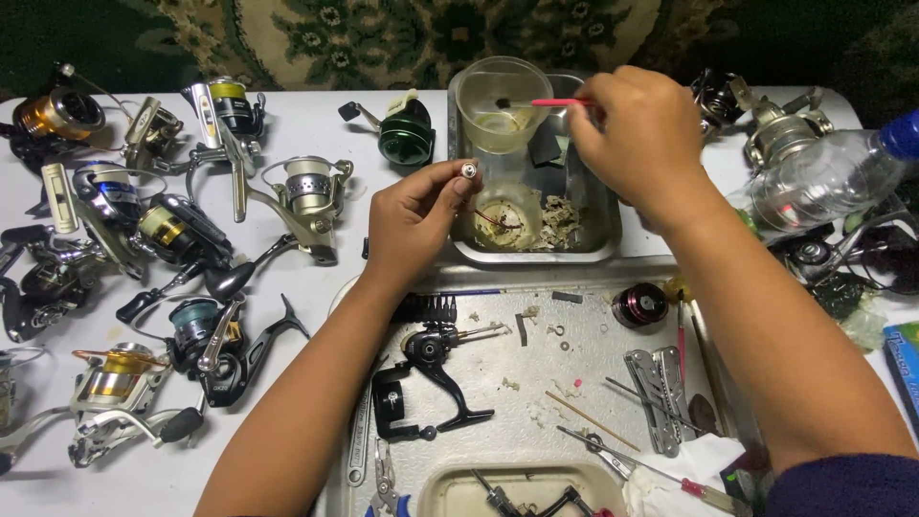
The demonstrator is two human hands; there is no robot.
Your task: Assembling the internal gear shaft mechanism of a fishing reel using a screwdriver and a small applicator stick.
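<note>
**Two hands over a metal tray of reel parts**

The left hand [414,213] is curled, its thumb and forefinger pinching a small silver cylindrical metal part [468,169] held upright just left of the rectangular steel tray [601,230]. The right hand [639,134] is closed around a thin red-handled brush [550,102], whose dark tip reaches into a clear, round plastic cup [502,101] standing at the tray's far end. Inside the tray lie a second clear, shallow plastic container [504,215] and crumpled, dirty scraps.

Nearer the person, a speckled flat metal work surface [536,412] carries a stripped black fishing reel body [426,378] with a curved foot, a dark maroon spool [639,304], a grey folding multi-tool [659,386], thin wooden sticks and small washers.

On the white tabletop [306,287] to the left, many spinning reels [191,249] in black, silver and gold lie close together, handles sticking out at angles. A glossy green round reel [406,134] sits just left of the tray. At the right edge a clear plastic bottle [828,177] with a blue cap lies tilted.
</note>
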